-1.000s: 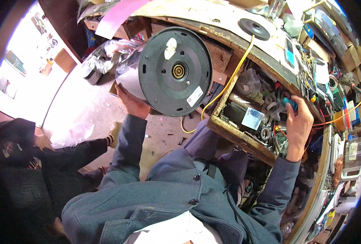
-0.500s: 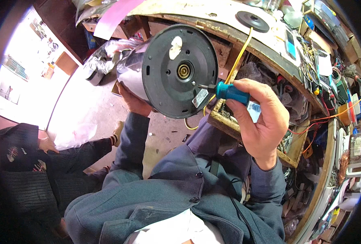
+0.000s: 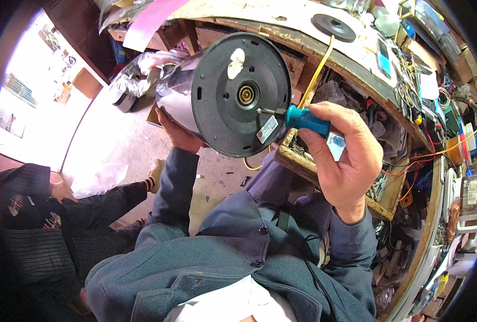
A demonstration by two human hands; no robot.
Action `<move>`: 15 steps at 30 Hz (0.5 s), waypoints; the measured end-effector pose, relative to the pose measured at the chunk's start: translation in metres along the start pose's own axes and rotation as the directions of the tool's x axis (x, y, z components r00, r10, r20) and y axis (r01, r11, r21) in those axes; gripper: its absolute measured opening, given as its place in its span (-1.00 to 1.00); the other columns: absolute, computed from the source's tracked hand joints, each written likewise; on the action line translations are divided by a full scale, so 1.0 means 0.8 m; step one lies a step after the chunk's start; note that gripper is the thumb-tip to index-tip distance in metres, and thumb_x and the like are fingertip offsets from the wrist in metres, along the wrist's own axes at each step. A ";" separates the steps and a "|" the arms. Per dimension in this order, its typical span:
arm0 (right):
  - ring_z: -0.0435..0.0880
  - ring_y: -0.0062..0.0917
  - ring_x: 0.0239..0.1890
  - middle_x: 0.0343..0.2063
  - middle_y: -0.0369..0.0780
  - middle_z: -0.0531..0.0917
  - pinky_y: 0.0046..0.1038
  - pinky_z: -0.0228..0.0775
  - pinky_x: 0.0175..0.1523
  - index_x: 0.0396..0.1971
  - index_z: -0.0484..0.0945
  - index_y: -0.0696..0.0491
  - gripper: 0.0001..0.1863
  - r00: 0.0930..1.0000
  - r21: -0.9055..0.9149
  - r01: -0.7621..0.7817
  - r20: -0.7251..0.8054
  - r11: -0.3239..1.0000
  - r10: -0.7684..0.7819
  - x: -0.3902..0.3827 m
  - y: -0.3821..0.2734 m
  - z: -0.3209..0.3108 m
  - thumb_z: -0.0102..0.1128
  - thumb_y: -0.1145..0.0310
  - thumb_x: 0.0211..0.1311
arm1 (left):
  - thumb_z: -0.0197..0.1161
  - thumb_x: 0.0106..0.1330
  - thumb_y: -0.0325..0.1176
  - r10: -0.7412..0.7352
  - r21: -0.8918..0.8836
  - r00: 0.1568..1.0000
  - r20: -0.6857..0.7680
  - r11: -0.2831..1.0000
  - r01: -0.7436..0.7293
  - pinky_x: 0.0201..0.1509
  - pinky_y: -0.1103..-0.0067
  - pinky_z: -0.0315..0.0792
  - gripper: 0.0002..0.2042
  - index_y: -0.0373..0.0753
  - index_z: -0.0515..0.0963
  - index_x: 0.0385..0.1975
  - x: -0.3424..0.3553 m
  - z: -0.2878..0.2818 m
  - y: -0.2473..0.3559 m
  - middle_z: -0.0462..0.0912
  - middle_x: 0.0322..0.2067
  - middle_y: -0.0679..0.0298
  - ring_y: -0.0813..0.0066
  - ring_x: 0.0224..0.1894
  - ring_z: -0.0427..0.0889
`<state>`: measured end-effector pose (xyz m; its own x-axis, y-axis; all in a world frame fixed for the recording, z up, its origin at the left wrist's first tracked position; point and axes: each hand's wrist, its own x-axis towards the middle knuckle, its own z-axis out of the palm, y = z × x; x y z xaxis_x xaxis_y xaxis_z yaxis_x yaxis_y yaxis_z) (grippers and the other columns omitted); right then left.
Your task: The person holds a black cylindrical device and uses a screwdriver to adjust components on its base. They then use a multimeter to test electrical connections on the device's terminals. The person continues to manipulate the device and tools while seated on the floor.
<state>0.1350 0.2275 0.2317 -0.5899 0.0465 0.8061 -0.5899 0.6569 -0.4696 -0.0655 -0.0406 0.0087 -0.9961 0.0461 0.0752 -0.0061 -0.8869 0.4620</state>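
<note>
My left hand (image 3: 178, 131) grips a shiny metal electric kettle (image 3: 178, 88) from below and holds it tilted on its side. Its round black base (image 3: 217, 115) faces me, with a brass-coloured ring connector at the centre, a white patch and a small label. Between the thumb and fingers of my right hand (image 3: 351, 155) is a short screwdriver (image 3: 309, 121) with a teal handle. The tip meets the base at a small screw (image 3: 259, 111) just below the connector.
A cluttered wooden workbench (image 3: 281, 35) curves along the far and right sides, with a black disc (image 3: 333, 28) on it. An open wooden drawer (image 3: 303, 165) juts out near my right hand. Another person (image 3: 61, 214) sits at the left. A yellow cable (image 3: 319, 70) hangs off the bench.
The kettle has shifted slightly to the right. The screwdriver's tip, a little apart from the screw before, now meets it.
</note>
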 end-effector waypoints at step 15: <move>0.78 -0.26 -0.21 -0.21 -0.08 0.76 -0.35 0.63 -0.12 -0.05 0.70 0.19 -0.67 0.988 -0.222 0.115 0.131 0.968 -0.087 0.009 -0.015 0.006 0.53 0.45 0.20 | 0.07 0.44 0.44 -0.025 0.011 0.998 0.061 1.000 0.024 0.35 0.13 0.54 -0.25 0.00 0.41 0.41 -0.001 -0.003 0.009 0.63 0.26 0.22 0.12 0.26 0.64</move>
<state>0.1349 0.2161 0.2416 -0.6035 -0.1096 0.7898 -0.5164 0.8085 -0.2824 -0.0653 -0.0480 0.0093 -0.9884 0.0963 0.1175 -0.0294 -0.8801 0.4738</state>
